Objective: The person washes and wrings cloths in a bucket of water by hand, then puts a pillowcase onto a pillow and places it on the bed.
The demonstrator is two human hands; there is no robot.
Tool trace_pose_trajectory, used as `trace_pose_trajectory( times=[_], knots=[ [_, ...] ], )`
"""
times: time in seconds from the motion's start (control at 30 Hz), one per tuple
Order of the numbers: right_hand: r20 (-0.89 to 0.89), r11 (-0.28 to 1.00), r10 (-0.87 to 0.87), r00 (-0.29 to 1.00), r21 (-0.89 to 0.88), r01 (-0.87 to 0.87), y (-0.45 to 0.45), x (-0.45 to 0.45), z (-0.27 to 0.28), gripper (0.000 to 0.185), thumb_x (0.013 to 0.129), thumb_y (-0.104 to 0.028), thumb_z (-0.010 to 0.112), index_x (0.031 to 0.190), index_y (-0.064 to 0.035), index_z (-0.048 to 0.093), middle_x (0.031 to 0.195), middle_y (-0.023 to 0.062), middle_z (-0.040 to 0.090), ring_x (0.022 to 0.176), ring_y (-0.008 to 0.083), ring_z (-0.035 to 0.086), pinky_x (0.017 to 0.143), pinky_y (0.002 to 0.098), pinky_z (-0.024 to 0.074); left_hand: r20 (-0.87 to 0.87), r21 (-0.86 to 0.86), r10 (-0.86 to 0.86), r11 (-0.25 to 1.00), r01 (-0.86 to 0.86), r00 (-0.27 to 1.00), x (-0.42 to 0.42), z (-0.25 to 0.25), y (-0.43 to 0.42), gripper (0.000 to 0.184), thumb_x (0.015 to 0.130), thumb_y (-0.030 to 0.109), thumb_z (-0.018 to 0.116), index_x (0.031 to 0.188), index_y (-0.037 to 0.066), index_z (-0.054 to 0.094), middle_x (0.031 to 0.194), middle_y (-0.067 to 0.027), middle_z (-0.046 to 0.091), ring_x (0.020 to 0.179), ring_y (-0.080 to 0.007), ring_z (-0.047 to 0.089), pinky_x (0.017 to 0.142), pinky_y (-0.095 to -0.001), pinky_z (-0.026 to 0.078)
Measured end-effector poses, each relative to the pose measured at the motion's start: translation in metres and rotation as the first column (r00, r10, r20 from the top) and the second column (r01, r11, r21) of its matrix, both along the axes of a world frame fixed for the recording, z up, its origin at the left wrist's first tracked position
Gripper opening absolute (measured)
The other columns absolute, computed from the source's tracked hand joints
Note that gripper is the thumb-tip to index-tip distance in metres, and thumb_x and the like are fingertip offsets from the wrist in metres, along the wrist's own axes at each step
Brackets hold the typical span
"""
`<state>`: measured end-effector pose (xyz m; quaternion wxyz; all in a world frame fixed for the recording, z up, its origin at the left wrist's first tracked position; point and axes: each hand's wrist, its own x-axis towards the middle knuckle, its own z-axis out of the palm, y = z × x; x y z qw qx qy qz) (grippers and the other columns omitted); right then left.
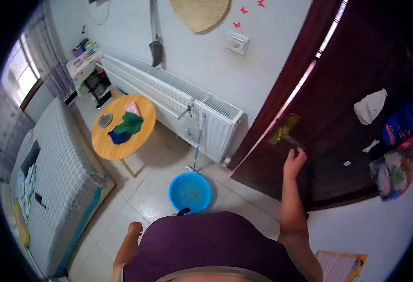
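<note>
My right hand (294, 162) reaches to the dark brown door (329, 127), its fingers bent at the end of the brass-coloured door handle (289, 136). A thin strip of light shows along the door's edge. My left hand (135, 229) hangs low beside my body with its fingers curled in, and no object shows in it. Just in front of me a blue basin (190, 191) rests on the tiled floor, with some small yellowish bits inside.
A round wooden table (146, 115) bears green and blue cloths (130, 123), a pink box (132, 109) and a round metal dish (105, 120). A bed (70, 183) stands at left. Along the wall runs a white radiator (211, 127); bags (399, 169) hang at right.
</note>
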<state>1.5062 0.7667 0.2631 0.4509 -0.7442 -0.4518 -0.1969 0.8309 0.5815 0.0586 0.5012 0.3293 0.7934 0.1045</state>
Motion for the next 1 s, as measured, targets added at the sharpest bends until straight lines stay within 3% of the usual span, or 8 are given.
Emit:
trace_pose_trajectory(
  times=[0.13, 0.27, 0.37, 0.6, 0.7, 0.77, 0.93, 1.0],
  knots=[
    [0.236, 0.999, -0.031, 0.971, 0.031, 0.025, 0.035, 0.019, 0.037, 0.035, 0.073, -0.016, 0.061, 0.101, 0.0021, 0.049, 0.099, 0.0182, 0.051, 0.094, 0.0341, 0.046, 0.083, 0.0413, 0.0366, -0.021, 0.038, 0.207, 0.978, -0.207, 0.978, 0.032, 0.009, -0.004, 0.017, 0.078, 0.019, 0.053, 0.086, 0.005, 0.058, 0.068, -0.0048, 0.057, 0.056, -0.0150, 0.053, 0.045, -0.0296, 0.043],
    [0.155, 0.849, -0.053, 0.987, -0.513, 0.126, 0.076, 0.023, 0.069, 0.045, 0.084, -0.040, 0.046, 0.114, -0.0063, 0.047, 0.115, 0.0153, 0.048, 0.108, 0.0321, 0.043, 0.086, 0.0433, 0.0376, 0.039, 0.089, 0.223, 0.970, -0.226, 0.974, 0.055, 0.030, -0.009, 0.019, 0.075, 0.019, 0.050, 0.077, 0.003, 0.060, 0.063, -0.0057, 0.056, 0.054, -0.0142, 0.051, 0.046, -0.0279, 0.042],
    [0.164, 0.740, -0.042, 0.985, -0.657, 0.141, 0.113, 0.039, 0.065, 0.049, 0.085, -0.043, 0.043, 0.116, -0.0060, 0.045, 0.116, 0.0149, 0.048, 0.109, 0.0322, 0.042, 0.086, 0.0437, 0.0377, -0.111, 0.226, 0.149, 0.967, -0.121, 0.983, 0.052, 0.002, -0.024, 0.023, 0.074, 0.020, 0.052, 0.083, 0.001, 0.063, 0.073, -0.0100, 0.062, 0.065, -0.0189, 0.058, 0.059, -0.0309, 0.047],
    [-0.028, 0.714, 0.182, 0.983, -0.683, -0.152, 0.142, 0.070, 0.063, 0.059, 0.085, -0.044, 0.042, 0.117, 0.0063, 0.039, 0.118, 0.0244, 0.043, 0.109, 0.0379, 0.041, 0.089, 0.0420, 0.0361, -0.155, 0.106, 0.203, 0.976, -0.188, 0.967, 0.038, -0.039, -0.075, 0.021, 0.074, 0.022, 0.056, 0.087, 0.007, 0.062, 0.062, -0.0026, 0.056, 0.052, -0.0139, 0.051, 0.043, -0.0271, 0.041],
    [0.003, 0.754, 0.184, 0.983, -0.642, -0.139, 0.151, 0.085, 0.052, 0.062, 0.085, -0.044, 0.043, 0.117, 0.0092, 0.038, 0.117, 0.0271, 0.043, 0.107, 0.0386, 0.043, 0.088, 0.0419, 0.0370, -0.201, 0.076, 0.253, 0.967, -0.243, 0.946, 0.048, -0.017, -0.083, 0.027, 0.070, 0.024, 0.057, 0.084, 0.002, 0.063, 0.084, -0.0161, 0.063, 0.079, -0.0299, 0.059, 0.072, -0.0369, 0.046],
    [-0.027, 0.755, 0.206, 0.978, -0.631, -0.176, 0.159, 0.089, 0.045, 0.064, 0.085, -0.044, 0.044, 0.117, 0.0099, 0.036, 0.117, 0.0276, 0.043, 0.107, 0.0384, 0.043, 0.088, 0.0416, 0.0372, -0.324, -0.005, 0.052, 0.998, -0.057, 0.944, 0.046, -0.014, -0.080, 0.026, 0.070, 0.025, 0.057, 0.081, 0.002, 0.064, 0.084, -0.0161, 0.063, 0.080, -0.0302, 0.059, 0.073, -0.0379, 0.046],
    [-0.189, 0.673, 0.236, 0.953, -0.676, -0.301, 0.169, 0.101, 0.044, 0.066, 0.084, -0.044, 0.046, 0.119, 0.0113, 0.035, 0.118, 0.0285, 0.042, 0.109, 0.0364, 0.043, 0.089, 0.0393, 0.0367, -0.272, 0.209, 0.170, 0.971, -0.114, 0.947, 0.051, -0.032, -0.065, 0.027, 0.069, 0.026, 0.057, 0.084, 0.003, 0.064, 0.085, -0.0169, 0.062, 0.080, -0.0290, 0.060, 0.073, -0.0370, 0.046],
    [-0.100, 0.759, 0.279, 0.955, -0.586, -0.283, 0.174, 0.105, 0.034, 0.061, 0.084, -0.042, 0.047, 0.115, 0.0104, 0.039, 0.116, 0.0272, 0.044, 0.106, 0.0365, 0.045, 0.086, 0.0402, 0.0378, -0.177, 0.253, 0.241, 0.948, -0.193, 0.954, 0.067, -0.008, -0.049, 0.028, 0.070, 0.026, 0.057, 0.085, 0.004, 0.064, 0.086, -0.0173, 0.062, 0.081, -0.0292, 0.059, 0.074, -0.0363, 0.046]
  ],
)
